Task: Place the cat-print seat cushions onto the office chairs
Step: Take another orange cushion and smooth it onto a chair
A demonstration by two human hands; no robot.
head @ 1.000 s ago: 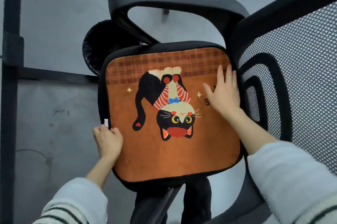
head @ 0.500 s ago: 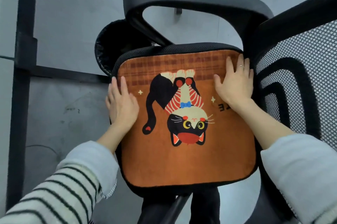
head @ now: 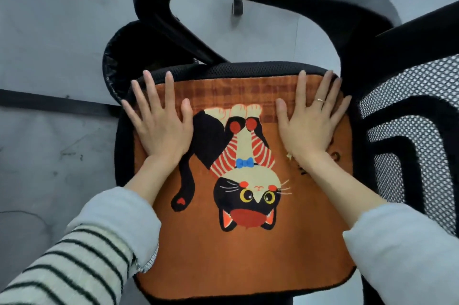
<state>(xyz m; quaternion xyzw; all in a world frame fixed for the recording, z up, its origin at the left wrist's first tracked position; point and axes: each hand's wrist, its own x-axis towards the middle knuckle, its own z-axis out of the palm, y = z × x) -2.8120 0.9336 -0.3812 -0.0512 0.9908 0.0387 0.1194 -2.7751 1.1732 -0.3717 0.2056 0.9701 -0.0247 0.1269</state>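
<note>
cat-print seat cushion (head: 248,250) sits flat on the office chair seat (head: 248,68). left hand (head: 161,128) and right hand (head: 311,126) press flat, fingers spread, near its far edge. looks soft, light, floppy, so grab corners.

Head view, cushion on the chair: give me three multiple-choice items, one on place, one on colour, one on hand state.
1. Where does the cushion lie?
A. on the chair seat
B. on the floor
C. over the armrest

2. What colour is the cat's bow?
A. green
B. blue
C. white

3. How do the hands lie?
A. both gripping the edge
B. one lifted away
C. both flat, fingers spread

Answers: 1 A, black seat rim shows around it. 2 B, blue bow at the neck. 3 C, left hand and right hand press flat on it.
</note>
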